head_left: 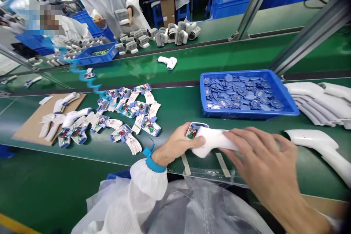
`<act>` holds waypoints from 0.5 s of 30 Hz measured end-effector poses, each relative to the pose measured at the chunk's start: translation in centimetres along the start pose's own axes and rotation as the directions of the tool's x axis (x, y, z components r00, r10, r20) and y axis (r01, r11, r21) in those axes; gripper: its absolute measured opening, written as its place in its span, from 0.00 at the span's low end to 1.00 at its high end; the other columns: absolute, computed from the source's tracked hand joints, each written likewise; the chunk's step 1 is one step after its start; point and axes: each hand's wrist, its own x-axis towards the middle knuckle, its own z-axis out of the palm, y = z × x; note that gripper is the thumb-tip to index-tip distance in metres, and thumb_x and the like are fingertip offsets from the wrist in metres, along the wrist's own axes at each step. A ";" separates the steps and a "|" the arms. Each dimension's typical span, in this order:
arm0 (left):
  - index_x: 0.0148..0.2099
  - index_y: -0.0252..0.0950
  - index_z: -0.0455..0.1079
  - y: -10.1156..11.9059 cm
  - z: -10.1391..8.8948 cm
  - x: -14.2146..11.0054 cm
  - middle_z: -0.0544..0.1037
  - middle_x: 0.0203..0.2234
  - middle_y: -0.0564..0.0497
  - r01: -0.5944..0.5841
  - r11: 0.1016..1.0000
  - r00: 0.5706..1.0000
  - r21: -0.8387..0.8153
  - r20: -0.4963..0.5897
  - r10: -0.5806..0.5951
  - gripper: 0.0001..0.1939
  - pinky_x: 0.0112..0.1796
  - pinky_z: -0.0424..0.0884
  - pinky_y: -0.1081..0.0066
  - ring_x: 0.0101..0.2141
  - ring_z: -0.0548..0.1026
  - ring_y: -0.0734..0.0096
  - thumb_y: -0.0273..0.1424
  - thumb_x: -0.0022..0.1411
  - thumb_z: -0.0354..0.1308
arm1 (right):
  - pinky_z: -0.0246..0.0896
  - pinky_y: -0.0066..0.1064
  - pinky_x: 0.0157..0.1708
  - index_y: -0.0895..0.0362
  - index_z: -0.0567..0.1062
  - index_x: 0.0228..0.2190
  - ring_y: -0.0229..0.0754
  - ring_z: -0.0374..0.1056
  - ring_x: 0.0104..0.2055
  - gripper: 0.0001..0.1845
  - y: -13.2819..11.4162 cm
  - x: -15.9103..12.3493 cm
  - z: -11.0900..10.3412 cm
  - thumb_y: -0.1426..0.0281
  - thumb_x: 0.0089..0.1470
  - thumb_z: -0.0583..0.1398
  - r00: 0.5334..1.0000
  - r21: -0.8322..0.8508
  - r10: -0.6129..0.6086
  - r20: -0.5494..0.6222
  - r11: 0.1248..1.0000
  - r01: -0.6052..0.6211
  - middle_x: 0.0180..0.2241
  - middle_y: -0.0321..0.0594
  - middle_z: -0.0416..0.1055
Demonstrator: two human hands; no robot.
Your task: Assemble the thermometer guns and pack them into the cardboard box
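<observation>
The left hand (178,144) is closed around one end of a white thermometer shell (211,140), thumb and fingers wrapped over it. A circuit board (192,132) in a blue frame shows at that end. The right hand (260,157) is at about 3 o'clock from the left hand, its fingers spread and curved over the shell's other end, holding it from above. The shell lies between the hands just above the near edge of a green belt (175,97), its long axis running roughly from 9 to 3, and the left hand is the nearer to the board. At about 10 o'clock lies a pile of wired shell halves (127,115), at 1 o'clock a blue tray (248,114) of round blue parts, at 2 o'clock a stack of white shells (320,98), and just past the right hand at 3 o'clock a single white shell (318,146)
</observation>
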 end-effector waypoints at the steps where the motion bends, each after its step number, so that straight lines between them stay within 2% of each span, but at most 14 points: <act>1: 0.52 0.32 0.74 -0.2 -0.1 0.0 0.78 0.42 0.46 -0.010 0.999 1.000 0.035 -0.017 0.011 0.30 0.41 0.68 0.70 0.41 0.74 0.65 0.45 0.54 0.74 | 0.57 0.49 0.48 0.58 0.76 0.48 0.54 0.75 0.48 0.10 -0.8 0.8 0.4 0.69 0.68 0.59 1.000 0.022 -0.030 0.005 0.999 0.030 0.46 0.44 0.80; 3: 0.50 0.31 0.75 -0.6 -0.3 -0.1 0.78 0.39 0.47 -0.033 0.993 0.998 0.113 -0.058 0.040 0.26 0.38 0.68 0.71 0.38 0.73 0.66 0.42 0.55 0.73 | 0.60 0.47 0.49 0.60 0.76 0.50 0.53 0.75 0.48 0.14 -1.3 1.5 1.4 0.65 0.70 0.57 0.998 0.120 -0.044 0.049 0.992 0.038 0.47 0.47 0.80; 4: 0.49 0.31 0.75 -0.7 -0.3 -0.1 0.78 0.38 0.48 -0.049 0.987 0.996 0.152 -0.072 0.060 0.24 0.37 0.67 0.71 0.37 0.73 0.67 0.42 0.56 0.71 | 0.62 0.46 0.47 0.61 0.76 0.50 0.53 0.76 0.46 0.18 -1.1 1.5 1.8 0.61 0.70 0.56 0.995 0.196 -0.022 0.100 0.981 0.002 0.47 0.48 0.80; 6: 0.50 0.32 0.75 -0.7 -0.4 -0.3 0.78 0.38 0.48 -0.093 0.967 0.992 0.235 -0.063 0.111 0.22 0.36 0.67 0.72 0.36 0.72 0.67 0.42 0.59 0.69 | 0.67 0.42 0.40 0.59 0.77 0.51 0.51 0.77 0.41 0.24 -0.2 1.4 2.4 0.52 0.67 0.58 0.956 0.375 0.072 0.286 0.909 -0.181 0.44 0.47 0.81; 8: 0.51 0.34 0.76 -0.4 -0.4 -0.6 0.79 0.39 0.49 -0.134 0.930 0.984 0.343 -0.062 0.164 0.21 0.37 0.68 0.71 0.37 0.73 0.67 0.43 0.60 0.68 | 0.68 0.37 0.34 0.54 0.78 0.51 0.48 0.77 0.38 0.25 0.4 1.8 2.4 0.48 0.65 0.59 0.860 0.535 0.141 0.490 0.730 -0.425 0.44 0.42 0.81; 9: 0.50 0.35 0.76 -0.1 -0.3 -0.7 0.79 0.39 0.50 -0.142 0.910 0.982 0.390 -0.064 0.180 0.21 0.38 0.68 0.71 0.37 0.74 0.67 0.43 0.60 0.69 | 0.69 0.34 0.33 0.52 0.77 0.52 0.47 0.78 0.40 0.25 0.4 2.4 2.2 0.48 0.64 0.59 0.821 0.593 0.159 0.548 0.619 -0.515 0.45 0.41 0.81; 10: 0.50 0.36 0.76 0.1 -0.2 -0.8 0.80 0.39 0.51 -0.139 0.894 0.980 0.426 -0.072 0.187 0.22 0.38 0.69 0.71 0.37 0.74 0.67 0.44 0.59 0.70 | 0.69 0.33 0.34 0.51 0.77 0.52 0.45 0.77 0.41 0.25 0.1 3.1 2.1 0.48 0.64 0.58 0.804 0.637 0.181 0.567 0.523 -0.566 0.46 0.40 0.80; 11: 0.50 0.37 0.76 0.3 0.0 -0.8 0.81 0.39 0.51 -0.132 0.882 0.978 0.452 -0.085 0.190 0.23 0.38 0.69 0.70 0.37 0.75 0.67 0.44 0.58 0.71 | 0.68 0.31 0.34 0.52 0.78 0.49 0.43 0.76 0.40 0.24 -0.5 4.1 2.1 0.48 0.65 0.57 0.807 0.668 0.219 0.548 0.466 -0.580 0.45 0.40 0.80; 12: 0.50 0.37 0.75 0.5 0.2 -0.8 0.81 0.39 0.51 -0.125 0.875 0.976 0.468 -0.101 0.194 0.23 0.37 0.70 0.70 0.37 0.76 0.66 0.43 0.56 0.72 | 0.66 0.30 0.33 0.53 0.79 0.43 0.42 0.75 0.37 0.24 -1.4 5.1 2.2 0.47 0.65 0.56 0.822 0.682 0.274 0.499 0.460 -0.568 0.41 0.40 0.80; 13: 0.51 0.37 0.74 0.7 0.4 -0.8 0.82 0.39 0.50 -0.122 0.866 0.974 0.484 -0.111 0.200 0.23 0.36 0.70 0.71 0.36 0.77 0.66 0.41 0.56 0.72 | 0.62 0.30 0.31 0.54 0.79 0.35 0.40 0.72 0.33 0.25 -2.4 6.0 2.3 0.46 0.64 0.56 0.837 0.671 0.334 0.432 0.502 -0.546 0.35 0.40 0.78; 15: 0.51 0.36 0.73 1.0 0.7 -0.7 0.82 0.39 0.49 -0.135 0.815 0.973 0.563 -0.079 0.215 0.20 0.34 0.71 0.70 0.35 0.79 0.64 0.35 0.58 0.68 | 0.51 0.31 0.26 0.56 0.69 0.19 0.35 0.59 0.23 0.32 -4.3 7.7 3.0 0.46 0.65 0.54 0.869 0.580 0.409 0.279 0.649 -0.492 0.22 0.37 0.69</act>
